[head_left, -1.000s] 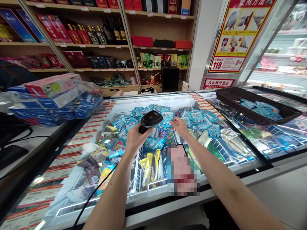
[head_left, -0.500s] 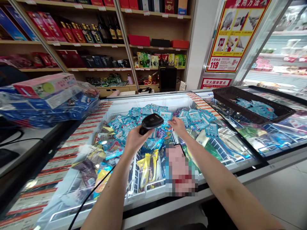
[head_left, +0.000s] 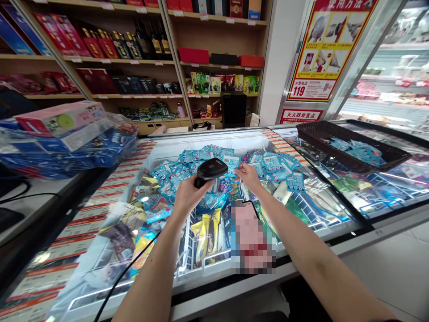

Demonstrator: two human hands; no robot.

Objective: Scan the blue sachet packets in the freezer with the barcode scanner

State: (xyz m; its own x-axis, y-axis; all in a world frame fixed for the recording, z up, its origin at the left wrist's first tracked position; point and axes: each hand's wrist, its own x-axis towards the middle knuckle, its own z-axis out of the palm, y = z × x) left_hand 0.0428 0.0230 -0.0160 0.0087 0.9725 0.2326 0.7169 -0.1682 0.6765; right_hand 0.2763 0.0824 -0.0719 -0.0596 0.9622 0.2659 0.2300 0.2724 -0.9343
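Observation:
My left hand (head_left: 192, 193) is closed around the handle of a black barcode scanner (head_left: 212, 168), whose cord runs down to the left. Its head points toward a small blue packet (head_left: 231, 162) with a printed barcode. My right hand (head_left: 248, 176) pinches that packet by its lower right edge. Many similar blue packets lie spread on the glass freezer top, in a left pile (head_left: 174, 173) and a right pile (head_left: 276, 166). A phone (head_left: 248, 232), its screen blurred out, lies on the glass between my forearms.
Wrapped ice creams (head_left: 208, 237) show through the freezer's glass. At the right stands a dark woven basket (head_left: 395, 157) holding more blue packets. Plastic-wrapped boxes (head_left: 70, 134) are stacked at the left. Shelves of bottles and gift boxes (head_left: 194, 56) line the back.
Almost nothing differs; the view has shifted very slightly. Both hands keep the same grip, with the scanner and packet in the same places.

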